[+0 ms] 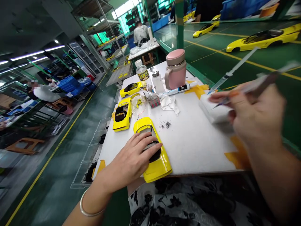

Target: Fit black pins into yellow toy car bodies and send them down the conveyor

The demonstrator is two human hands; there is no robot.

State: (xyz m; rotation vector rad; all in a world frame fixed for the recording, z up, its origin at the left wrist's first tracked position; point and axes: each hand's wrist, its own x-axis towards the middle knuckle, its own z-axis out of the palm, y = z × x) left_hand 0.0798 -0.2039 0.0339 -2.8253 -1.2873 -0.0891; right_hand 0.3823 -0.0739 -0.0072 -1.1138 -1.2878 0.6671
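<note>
My left hand lies over a yellow model car body at the table's front edge. Its fingers curve across the dark windows and roof, gripping the shell; the thumb is hidden. To the right, my right hand is raised and blurred by motion, closed around a slim tool with a fine dark tip; its exact kind is unclear. Below the tip sits a white block-like pad. A clear syringe slants up behind it. Small black bits form a pile between the hands.
Two more yellow car bodies stand at the table's left. Toward the back are a pink mug, a labelled bottle, a small clear bottle, a marker and crumpled tissue. A clear tray adjoins the left edge.
</note>
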